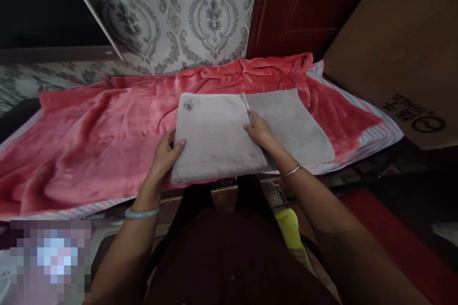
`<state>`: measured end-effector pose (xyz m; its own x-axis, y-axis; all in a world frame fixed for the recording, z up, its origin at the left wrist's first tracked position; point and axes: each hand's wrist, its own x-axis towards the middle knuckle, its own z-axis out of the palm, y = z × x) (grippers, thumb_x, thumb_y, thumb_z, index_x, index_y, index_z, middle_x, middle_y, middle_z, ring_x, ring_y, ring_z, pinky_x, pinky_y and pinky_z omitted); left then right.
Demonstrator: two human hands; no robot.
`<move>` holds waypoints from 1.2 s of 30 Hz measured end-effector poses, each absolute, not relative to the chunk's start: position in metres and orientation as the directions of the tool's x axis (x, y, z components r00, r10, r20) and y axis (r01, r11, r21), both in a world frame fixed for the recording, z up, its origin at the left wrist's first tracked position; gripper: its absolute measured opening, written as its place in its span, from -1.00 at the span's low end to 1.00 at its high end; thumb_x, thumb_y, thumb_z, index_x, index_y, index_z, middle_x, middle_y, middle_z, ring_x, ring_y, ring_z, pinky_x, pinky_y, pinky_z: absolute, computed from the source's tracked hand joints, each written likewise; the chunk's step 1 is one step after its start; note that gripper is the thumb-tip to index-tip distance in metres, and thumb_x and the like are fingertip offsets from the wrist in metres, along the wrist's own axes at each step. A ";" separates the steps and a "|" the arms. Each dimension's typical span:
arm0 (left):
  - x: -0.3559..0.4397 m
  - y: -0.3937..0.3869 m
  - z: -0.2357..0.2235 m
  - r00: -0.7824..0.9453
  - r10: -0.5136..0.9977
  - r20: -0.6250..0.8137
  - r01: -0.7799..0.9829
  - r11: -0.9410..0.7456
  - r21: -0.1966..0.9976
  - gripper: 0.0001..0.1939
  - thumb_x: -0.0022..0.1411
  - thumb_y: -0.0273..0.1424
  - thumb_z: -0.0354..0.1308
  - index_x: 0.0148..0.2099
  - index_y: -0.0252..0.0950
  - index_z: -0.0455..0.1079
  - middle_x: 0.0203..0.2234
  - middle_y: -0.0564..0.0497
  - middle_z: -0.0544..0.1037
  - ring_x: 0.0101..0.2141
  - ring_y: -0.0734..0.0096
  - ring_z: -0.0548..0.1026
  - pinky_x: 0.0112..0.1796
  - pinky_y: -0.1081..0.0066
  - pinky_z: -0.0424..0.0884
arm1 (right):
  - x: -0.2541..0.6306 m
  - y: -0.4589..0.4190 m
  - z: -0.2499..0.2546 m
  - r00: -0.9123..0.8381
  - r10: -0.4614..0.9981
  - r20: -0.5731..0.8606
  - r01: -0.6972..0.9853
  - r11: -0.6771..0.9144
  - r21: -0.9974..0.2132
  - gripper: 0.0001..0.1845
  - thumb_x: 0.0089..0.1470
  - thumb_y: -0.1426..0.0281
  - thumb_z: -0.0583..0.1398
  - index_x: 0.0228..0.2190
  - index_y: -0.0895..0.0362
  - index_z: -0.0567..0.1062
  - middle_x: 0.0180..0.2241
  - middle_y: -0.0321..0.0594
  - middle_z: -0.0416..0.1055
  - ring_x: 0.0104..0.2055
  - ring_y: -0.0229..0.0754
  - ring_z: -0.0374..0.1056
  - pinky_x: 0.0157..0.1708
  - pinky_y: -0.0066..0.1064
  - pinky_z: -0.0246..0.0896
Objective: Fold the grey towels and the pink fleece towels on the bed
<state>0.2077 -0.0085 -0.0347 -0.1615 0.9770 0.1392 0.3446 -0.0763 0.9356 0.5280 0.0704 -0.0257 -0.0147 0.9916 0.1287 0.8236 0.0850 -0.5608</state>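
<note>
A pale grey towel (214, 138) lies partly folded on a red plush blanket (93, 138). Its left part is doubled over and carries a small dark emblem at the far left corner; a single layer (293, 124) spreads to the right. My left hand (165, 152) grips the near left edge of the folded part, thumb on top and fingers under. My right hand (259, 129) rests on the folded part's right edge, fingers curled onto the fabric. A pale green bangle is on my left wrist and a thin metal bangle on my right.
The blanket covers a striped sheet (375, 136) on a low surface. Patterned wallpaper (211, 14) with a numbered paper slip and a dark red door (304, 5) stand behind. A large cardboard sheet (404, 47) leans at the right. A yellow object (289, 228) lies near my legs.
</note>
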 end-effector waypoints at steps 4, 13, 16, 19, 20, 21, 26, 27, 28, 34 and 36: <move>0.209 -0.009 -0.031 -0.144 0.987 0.072 0.278 -0.029 0.960 -0.21 0.13 -0.06 0.32 0.30 -0.36 0.29 0.06 -0.31 0.55 0.02 -0.03 0.56 0.00 0.05 0.52 | 0.524 0.064 -0.019 -0.013 0.997 0.079 0.861 0.051 -0.506 -0.31 0.20 0.40 0.13 0.34 0.16 0.22 0.09 0.06 0.50 0.10 0.16 0.42 0.10 -0.06 0.31; 0.208 -0.006 -0.028 -0.137 0.985 0.102 0.305 -0.056 0.951 -0.29 0.10 -0.21 0.35 0.28 -0.26 0.35 0.11 -0.24 0.53 0.12 -0.06 0.50 0.12 -0.01 0.45 | 0.523 0.053 -0.008 -0.015 0.999 0.047 0.907 0.033 -0.420 -0.36 0.28 0.37 0.11 0.34 0.19 0.23 0.05 0.10 0.52 0.09 0.14 0.45 0.06 -0.13 0.32; 0.210 -0.008 -0.024 -0.194 0.979 0.067 0.311 -0.003 0.950 -0.23 0.11 -0.23 0.34 0.34 -0.28 0.28 0.14 -0.26 0.51 0.12 -0.04 0.50 0.10 0.00 0.46 | 0.524 0.045 -0.007 -0.041 0.997 0.061 0.913 0.062 -0.403 -0.35 0.29 0.36 0.12 0.35 0.22 0.21 0.04 0.11 0.53 0.07 0.16 0.46 0.05 -0.12 0.32; 0.212 -0.012 -0.021 -0.252 0.968 0.016 0.229 0.044 0.972 -0.18 0.09 -0.22 0.35 0.37 -0.28 0.25 0.11 -0.26 0.53 0.04 0.02 0.55 -0.01 0.11 0.53 | 0.523 0.038 -0.010 -0.067 0.992 0.105 0.917 0.102 -0.385 -0.40 0.31 0.37 0.09 0.32 0.24 0.26 0.09 0.12 0.49 0.08 0.13 0.45 0.07 -0.15 0.31; 0.212 -0.012 -0.019 -0.260 0.965 -0.012 0.167 0.057 0.984 -0.17 0.08 -0.20 0.37 0.36 -0.27 0.25 0.07 -0.25 0.56 -0.01 0.05 0.58 -0.08 0.15 0.55 | 0.523 0.036 -0.012 -0.075 0.990 0.117 0.920 0.114 -0.375 -0.43 0.32 0.37 0.08 0.30 0.24 0.30 0.10 0.12 0.48 0.08 0.12 0.45 0.07 -0.15 0.32; 0.212 -0.011 -0.018 -0.260 0.965 -0.044 0.095 0.070 0.993 -0.16 0.05 -0.18 0.39 0.34 -0.27 0.27 0.02 -0.23 0.59 -0.08 0.08 0.60 -0.15 0.19 0.56 | 0.523 0.035 -0.014 -0.083 0.988 0.127 0.924 0.124 -0.363 -0.46 0.33 0.37 0.06 0.28 0.23 0.33 0.11 0.12 0.48 0.07 0.12 0.46 0.06 -0.16 0.32; 0.211 0.004 -0.006 -0.095 0.973 -0.209 -0.143 0.195 0.970 -0.39 -0.10 -0.11 0.46 -0.02 -0.31 0.52 -0.32 -0.14 0.66 -0.34 0.14 0.60 -0.37 0.26 0.51 | 0.525 0.037 -0.022 -0.112 0.981 0.158 0.927 0.160 -0.339 -0.51 0.33 0.38 0.05 0.24 0.20 0.39 0.10 0.08 0.49 0.04 0.06 0.47 0.06 -0.19 0.32; 0.212 0.009 -0.003 -0.053 0.968 -0.245 -0.146 0.236 0.961 -0.46 -0.12 -0.10 0.46 -0.13 -0.31 0.54 -0.38 -0.14 0.65 -0.37 0.12 0.59 -0.40 0.24 0.50 | 0.525 0.038 -0.023 -0.119 0.980 0.163 0.924 0.169 -0.342 -0.51 0.33 0.39 0.06 0.23 0.21 0.40 0.10 0.08 0.49 0.06 0.06 0.46 0.07 -0.20 0.31; 0.214 0.014 0.000 -0.022 0.961 -0.276 -0.142 0.270 0.952 -0.51 -0.14 -0.08 0.46 -0.22 -0.29 0.55 -0.42 -0.15 0.63 -0.40 0.10 0.58 -0.42 0.22 0.49 | 0.526 0.040 -0.024 -0.125 0.978 0.167 0.921 0.177 -0.346 -0.51 0.33 0.39 0.06 0.23 0.22 0.41 0.10 0.08 0.49 0.08 0.05 0.45 0.09 -0.21 0.30; 0.228 0.039 0.018 -0.045 0.986 -0.163 -0.031 0.162 0.986 -0.63 -0.22 -0.23 0.37 -0.29 -0.25 0.49 -0.47 -0.05 0.59 -0.47 0.17 0.51 -0.42 0.24 0.42 | 0.527 0.045 -0.030 -0.125 0.977 0.174 0.914 0.182 -0.362 -0.52 0.33 0.40 0.08 0.22 0.22 0.42 0.10 0.04 0.50 0.11 0.01 0.45 0.11 -0.25 0.28; 0.230 0.045 0.030 -0.028 0.997 -0.079 0.019 0.079 0.997 -0.60 -0.21 -0.27 0.31 -0.24 -0.27 0.49 -0.47 -0.01 0.57 -0.49 0.22 0.50 -0.43 0.29 0.39 | 0.527 0.047 -0.031 -0.119 0.977 0.179 0.912 0.179 -0.370 -0.52 0.32 0.39 0.08 0.21 0.21 0.43 0.08 0.04 0.52 0.08 0.02 0.46 0.10 -0.23 0.29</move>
<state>0.2303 0.0449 0.0302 -0.0284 0.9965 -0.0785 0.0190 0.0791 0.9967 0.5272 0.0468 -0.0312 -0.1189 0.9767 0.1786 0.9118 0.1786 -0.3698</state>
